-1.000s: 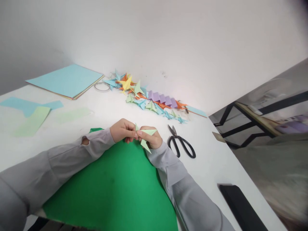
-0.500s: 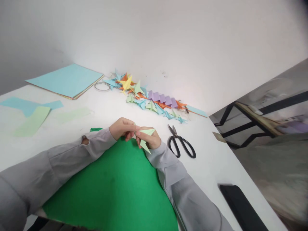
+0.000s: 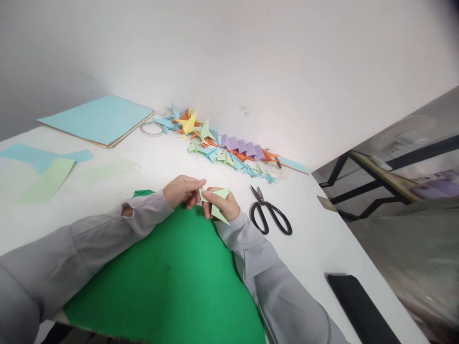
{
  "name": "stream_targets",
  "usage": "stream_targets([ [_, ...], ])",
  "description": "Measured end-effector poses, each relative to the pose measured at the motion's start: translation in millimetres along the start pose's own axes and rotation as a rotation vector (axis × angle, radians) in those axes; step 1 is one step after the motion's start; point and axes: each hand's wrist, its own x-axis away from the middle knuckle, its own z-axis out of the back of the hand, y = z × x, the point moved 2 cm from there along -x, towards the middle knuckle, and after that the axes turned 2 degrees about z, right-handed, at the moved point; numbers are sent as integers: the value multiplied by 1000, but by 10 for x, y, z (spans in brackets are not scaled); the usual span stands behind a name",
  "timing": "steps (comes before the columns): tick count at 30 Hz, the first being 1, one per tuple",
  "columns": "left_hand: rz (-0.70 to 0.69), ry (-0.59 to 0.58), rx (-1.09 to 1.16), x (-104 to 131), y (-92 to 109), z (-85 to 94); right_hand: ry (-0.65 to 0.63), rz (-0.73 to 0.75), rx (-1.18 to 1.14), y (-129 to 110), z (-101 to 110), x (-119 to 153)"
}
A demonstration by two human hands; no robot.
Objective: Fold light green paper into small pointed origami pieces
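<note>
Over the upper edge of a green mat [image 3: 165, 277], my right hand [image 3: 229, 205] pinches a pale green folded paper crane [image 3: 219, 215]. Two pointed flaps of it stick out to the right, above and below my thumb. My left hand [image 3: 181, 190] is closed at the crane's left end, its thumb lifted a little and the other fingers curled against the paper. The fingers partly hide the crane's middle. Black-handled scissors [image 3: 268, 215] lie on the white table just right of my right hand, blades pointing away.
Along the wall runs a row of folded paper cranes [image 3: 225, 148] in several colours. At the back left are a stack of coloured paper [image 3: 96, 119] and a roll of tape [image 3: 152, 128]. Paper strips [image 3: 50, 179] lie at left, a black flat object [image 3: 358, 306] at lower right.
My left thumb has lifted off the paper, uncovering a small pale green end. The crane's lower flap has swung slightly up and to the right in my right hand.
</note>
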Motion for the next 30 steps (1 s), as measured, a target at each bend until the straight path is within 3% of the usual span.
stream_targets([
  [9,-25,-89,-97,51,59,-29,76,36,-5,113,58,-44],
  [23,-22,-148,-143,46,52,-1,56,20,11,19,46,11],
  [30,4,-51,4,37,57,-5,117,25,-46,16,9,6],
])
